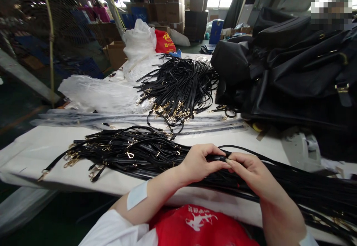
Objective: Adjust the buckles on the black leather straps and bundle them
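A heap of black straps (141, 157) lies on the left of the tabletop (30, 145); I cannot tell which ones are done. Near the middle, one thin strap (218, 158) looks unfinished: the left hand (205, 160) pinches it, and the right hand (247, 168), just beside, pinches it too. Both hands lean inward.

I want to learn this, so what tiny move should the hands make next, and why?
Maybe slide the right hand a little along the strap while the left hand holds it. Both hands seem to pinch it very close together, so little shows between them; sliding might give more room.
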`<state>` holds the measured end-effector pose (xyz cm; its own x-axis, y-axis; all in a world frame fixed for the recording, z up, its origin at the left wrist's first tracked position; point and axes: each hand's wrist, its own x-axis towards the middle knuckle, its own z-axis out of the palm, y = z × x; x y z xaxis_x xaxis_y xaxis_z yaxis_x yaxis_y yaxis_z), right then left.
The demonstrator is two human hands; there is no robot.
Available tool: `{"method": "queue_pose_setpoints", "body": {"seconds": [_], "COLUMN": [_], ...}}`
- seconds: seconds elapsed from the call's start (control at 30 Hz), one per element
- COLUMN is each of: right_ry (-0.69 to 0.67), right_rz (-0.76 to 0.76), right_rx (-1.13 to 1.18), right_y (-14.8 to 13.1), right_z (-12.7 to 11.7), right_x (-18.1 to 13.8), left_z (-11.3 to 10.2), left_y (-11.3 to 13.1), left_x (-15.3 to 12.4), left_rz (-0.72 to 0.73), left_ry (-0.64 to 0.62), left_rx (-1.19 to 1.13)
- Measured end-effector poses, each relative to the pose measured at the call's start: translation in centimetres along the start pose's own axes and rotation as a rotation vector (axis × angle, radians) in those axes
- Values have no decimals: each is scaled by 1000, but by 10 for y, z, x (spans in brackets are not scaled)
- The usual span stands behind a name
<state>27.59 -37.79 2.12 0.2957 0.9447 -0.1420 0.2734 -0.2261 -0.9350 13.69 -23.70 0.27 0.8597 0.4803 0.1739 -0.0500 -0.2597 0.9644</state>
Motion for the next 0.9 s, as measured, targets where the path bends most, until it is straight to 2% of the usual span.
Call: {"method": "queue_pose_setpoints", "body": {"seconds": [0.1, 0.37, 0.57, 0.73, 0.9], "right_ry": [-8, -45, 28, 9, 25], "right_rz": [-30, -62, -85, -70, -58], "right_rx": [-82, 48, 93, 259, 202], "right_y": [0, 7, 12, 22, 27], "right_z": [-2, -6, -5, -1, -3], "right_x": [2, 0, 2, 4, 2], "left_z": [0, 5, 11, 3, -4], "left_y": [-1, 2, -1, 4, 7], "left_x": [0, 5, 9, 10, 9], "left_rz": [-48, 68, 95, 94, 115], "left_ry": [27, -36, -36, -21, -9], "left_rx": [10, 96, 86, 30, 54]}}
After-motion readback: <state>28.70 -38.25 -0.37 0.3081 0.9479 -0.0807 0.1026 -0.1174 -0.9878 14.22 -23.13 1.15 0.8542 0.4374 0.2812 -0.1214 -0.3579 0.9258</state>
